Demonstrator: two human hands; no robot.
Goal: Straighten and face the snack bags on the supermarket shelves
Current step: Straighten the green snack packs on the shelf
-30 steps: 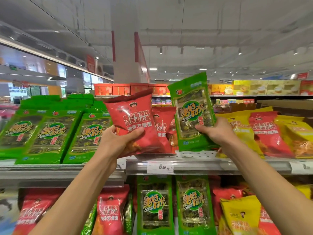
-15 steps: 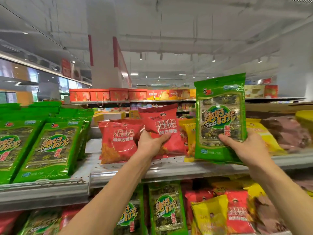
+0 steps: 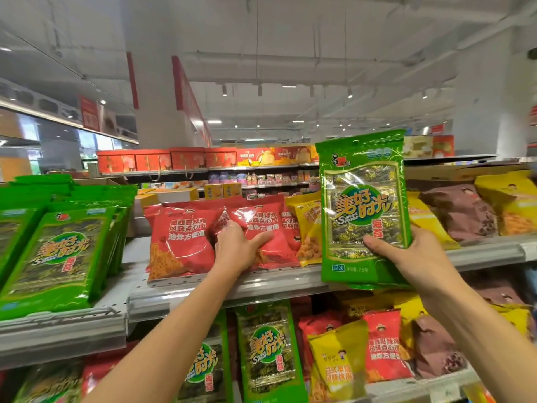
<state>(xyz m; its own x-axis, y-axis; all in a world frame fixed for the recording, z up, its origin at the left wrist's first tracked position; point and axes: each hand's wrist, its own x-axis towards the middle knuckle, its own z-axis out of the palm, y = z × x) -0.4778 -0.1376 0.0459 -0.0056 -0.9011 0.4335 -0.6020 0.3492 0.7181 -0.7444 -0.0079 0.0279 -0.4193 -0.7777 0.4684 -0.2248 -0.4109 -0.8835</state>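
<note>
My right hand grips a green seaweed snack bag by its lower right part and holds it upright in front of the top shelf. My left hand holds a red noodle snack bag that stands on the top shelf, thumb across its front. Another red bag stands just left of it, facing forward. Yellow bags stand between the red bags and the green bag I hold.
A row of green seaweed bags leans on the neighbouring shelf at left. Brown bags and yellow bags fill the top shelf at right. The lower shelf holds green, red, yellow and brown bags. Farther aisles with red boxes stand behind.
My left hand carried the red bag down onto the top shelf beside the other red bag. My right hand kept the green bag and shifted it to the right as my view turned.
</note>
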